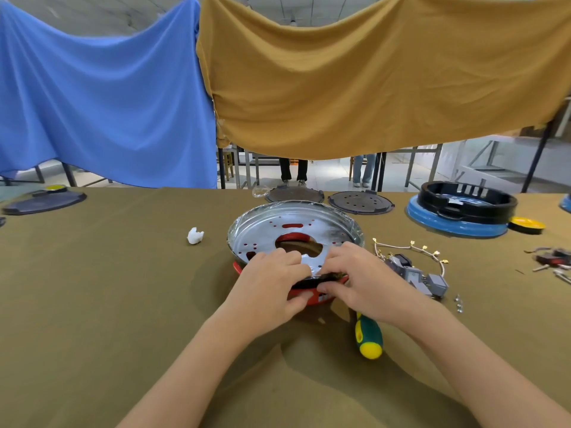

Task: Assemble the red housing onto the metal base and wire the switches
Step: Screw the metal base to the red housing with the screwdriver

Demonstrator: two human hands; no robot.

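Left hand (272, 281) and right hand (361, 278) both grip the near rim where the metal base (293, 230) sits in the red housing (304, 296), fingers curled over the edge, mid-table (108, 273). Best to press evenly and line up the holes before seating. Switches (417, 273) and screwdriver (367, 336) wait just right.

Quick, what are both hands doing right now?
Left hand: grips the near rim of the red housing.
Right hand: grips the same rim, fingers on the metal base.
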